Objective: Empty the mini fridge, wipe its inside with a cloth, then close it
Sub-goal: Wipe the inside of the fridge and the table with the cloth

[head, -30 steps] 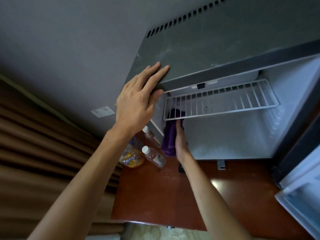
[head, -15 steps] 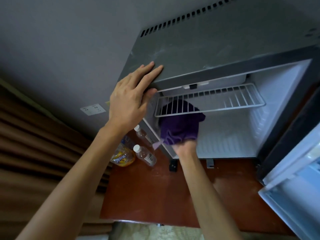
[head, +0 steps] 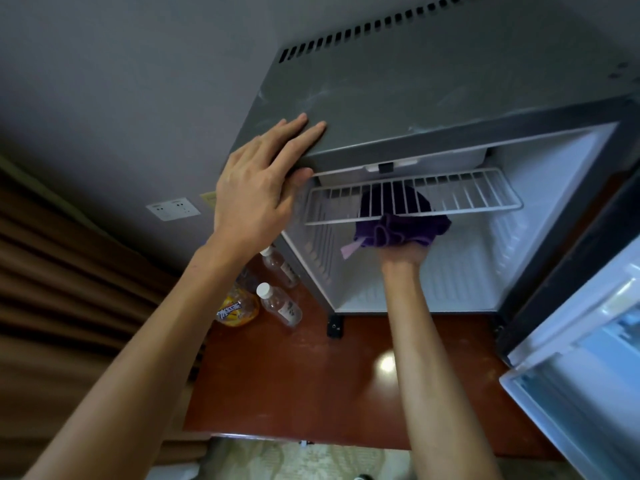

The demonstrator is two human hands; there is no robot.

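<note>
The grey mini fridge point(head: 433, 98) stands open on a red-brown wooden surface, its white inside bare apart from a white wire shelf point(head: 478, 199). My left hand point(head: 258, 188) lies flat on the fridge's top front left corner, fingers spread, thumb under the edge. My right hand point(head: 403, 254) is inside the fridge under the shelf, gripping a purple cloth point(head: 401, 230) pressed toward the back wall. The cloth reaches up behind the shelf bars. The fridge door point(head: 581, 386) hangs open at the right.
Left of the fridge, two clear water bottles point(head: 278, 304) and a yellow snack bag point(head: 239, 308) lie on the wooden surface point(head: 294, 386). Brown curtains point(head: 69, 306) hang at the left. A white wall socket point(head: 173, 208) sits on the grey wall.
My right hand has swept the purple cloth from the fridge's left inner wall toward the middle of the back wall. My left hand stays on the fridge top.
</note>
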